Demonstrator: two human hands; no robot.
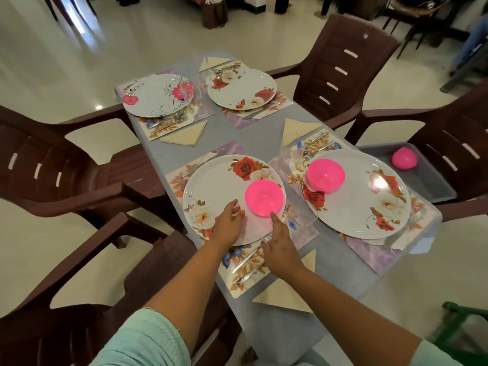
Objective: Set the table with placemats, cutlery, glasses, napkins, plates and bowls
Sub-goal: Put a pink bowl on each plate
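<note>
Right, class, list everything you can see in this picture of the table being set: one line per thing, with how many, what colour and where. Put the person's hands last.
Table: one, grey-blue cloth, centre.
Placemats: four, floral and purple, one per setting.
Plates: four, white with flowers, one on each placemat.
Pink bowls on plates: two, on the two near plates.
Spare pink bowl: one, in the tray.
Tray: one, grey, on the chair at right.
Napkins: four, cream, folded in triangles beside the placemats.
Cutlery: metal, beside each plate; count unclear.
Glasses: clear, hard to count.
Chairs: five, brown plastic, around the table.
Left hand: on the near left plate.
Right hand: fingertip at the pink bowl.
</note>
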